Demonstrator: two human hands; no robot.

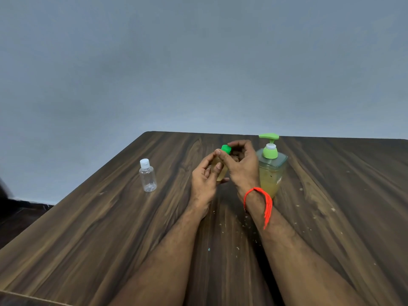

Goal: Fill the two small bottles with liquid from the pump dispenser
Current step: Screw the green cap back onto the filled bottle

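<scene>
My left hand [204, 181] grips a small clear bottle [221, 173] holding yellowish liquid, upright above the table's middle. My right hand [239, 164], with a red thread band at the wrist, pinches the bottle's green cap [226, 149] on top. Just to the right stands the pump dispenser [272, 167], a clear square body half full of yellow liquid with a green pump head. A second small clear bottle [147, 175] with a white cap stands apart to the left; it looks empty.
The dark wood-grain table [110, 228] carries small pale crumbs in front of my arms and to the right. Its left edge runs diagonally, with dark floor beyond. A plain grey-blue wall rises behind the far edge.
</scene>
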